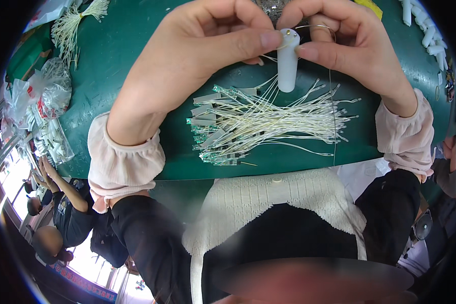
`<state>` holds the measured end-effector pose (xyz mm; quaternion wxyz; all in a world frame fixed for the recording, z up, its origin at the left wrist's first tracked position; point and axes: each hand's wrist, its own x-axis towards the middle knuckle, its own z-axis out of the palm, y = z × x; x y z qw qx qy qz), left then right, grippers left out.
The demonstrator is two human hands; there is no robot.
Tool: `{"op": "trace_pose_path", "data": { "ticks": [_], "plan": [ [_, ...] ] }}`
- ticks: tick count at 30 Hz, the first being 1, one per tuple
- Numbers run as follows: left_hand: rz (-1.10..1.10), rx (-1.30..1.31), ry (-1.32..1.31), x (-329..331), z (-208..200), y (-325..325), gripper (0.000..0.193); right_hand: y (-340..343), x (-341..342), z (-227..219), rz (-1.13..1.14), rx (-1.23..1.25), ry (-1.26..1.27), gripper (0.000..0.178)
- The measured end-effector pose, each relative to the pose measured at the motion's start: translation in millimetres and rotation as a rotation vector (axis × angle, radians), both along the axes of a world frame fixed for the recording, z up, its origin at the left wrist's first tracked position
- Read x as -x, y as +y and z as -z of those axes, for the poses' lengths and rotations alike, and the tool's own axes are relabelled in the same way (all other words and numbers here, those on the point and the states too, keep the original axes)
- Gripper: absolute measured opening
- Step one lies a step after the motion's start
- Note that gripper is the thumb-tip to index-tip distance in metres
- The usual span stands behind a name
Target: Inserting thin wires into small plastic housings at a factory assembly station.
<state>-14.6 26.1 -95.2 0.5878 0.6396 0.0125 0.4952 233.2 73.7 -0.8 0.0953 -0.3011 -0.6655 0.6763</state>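
Near the far edge of the view, a white plastic tube point(288, 68) stands almost upright between my hands, its top end showing small brass-coloured spots. My left hand point(223, 43) is closed, thumb and forefinger pinching the tube's upper left side along with a pale thin wire. From the other side my right hand point(342, 43) is closed too, its thumb tip against the tube. A fine wire point(331, 76) loops over the right fingers and hangs down. Below lies a pile of white wires point(289, 121), with small green circuit boards point(203, 137) at their left ends.
A bundle of pale wires point(73, 28) lies on the green tabletop point(121, 35) at far left, above plastic bags point(53, 88) of white parts. More white tubes point(426, 30) are heaped at far right. A yellow item point(371, 7) sits at the back. Another person point(68, 207) is at lower left.
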Motion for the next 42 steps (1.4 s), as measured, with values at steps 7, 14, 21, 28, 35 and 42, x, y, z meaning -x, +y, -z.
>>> {"op": "trace_pose_path", "data": {
  "ticks": [7,14,21,28,35,42],
  "plan": [
    [-0.14,1.189,0.179,-17,-53,-30,0.007,2,-6,7,0.026,0.015,-0.006,0.032],
    [-0.105,0.66,0.061,-15,-13,-4,0.005,-6,-5,29,0.195,0.005,0.24,0.018],
    [0.0,1.05,-0.136,-11,-27,-23,0.006,-3,-6,30,0.199,-0.142,0.236,0.012],
    [-0.259,1.085,0.07,-18,-39,-11,0.006,-2,0,33,0.219,-0.185,0.247,0.012],
    [-0.105,0.697,-0.058,-13,-13,2,0.007,-3,2,32,0.218,-0.241,0.259,0.013],
    [-0.242,1.078,0.035,-20,-49,-17,0.007,-1,-1,37,0.208,-0.312,0.252,0.013]
  ]
}}
